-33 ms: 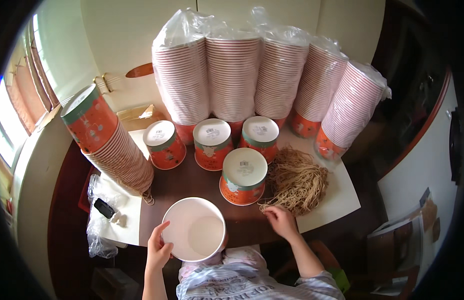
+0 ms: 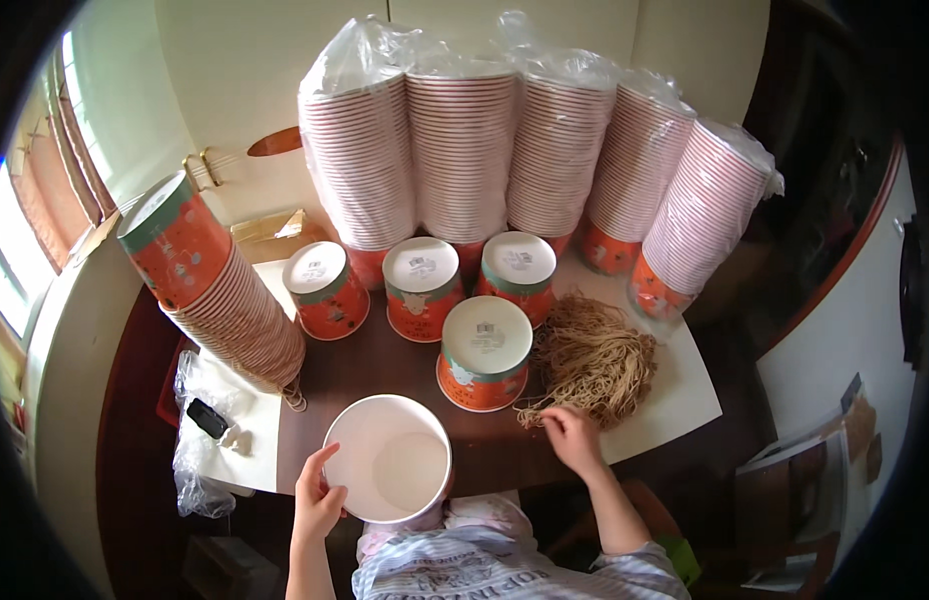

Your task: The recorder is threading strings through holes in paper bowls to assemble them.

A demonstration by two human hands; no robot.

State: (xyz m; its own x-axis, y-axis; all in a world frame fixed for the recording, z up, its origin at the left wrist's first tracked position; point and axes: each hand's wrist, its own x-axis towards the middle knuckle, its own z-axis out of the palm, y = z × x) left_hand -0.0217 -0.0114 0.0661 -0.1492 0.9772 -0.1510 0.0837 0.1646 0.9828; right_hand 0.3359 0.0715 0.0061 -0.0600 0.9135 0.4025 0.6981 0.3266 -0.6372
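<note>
Left hand (image 2: 318, 500) cups the near rim of an open white paper cup (image 2: 390, 460), fingers curled against its outer wall, thumb up along the side; the cup stands mouth-up at the near edge of the dark surface (image 2: 375, 375), just before the person's lap. Right hand (image 2: 572, 437) rests at the near fringe of a heap of tan rubber bands (image 2: 595, 360), fingertips pressed together on a few strands; whether a band is actually caught cannot be told.

Four lidded red cups (image 2: 485, 352) stand close behind the open one, three in a row, one nearer. Tall stacks of nested cups in plastic sleeves (image 2: 465, 140) line the back; another stack (image 2: 220, 290) leans at left.

Judgement: the step in hand looks like picking a single band from the heap while the open cup is steadied. Next move calls for teasing one band free of the tangle without dragging others.
</note>
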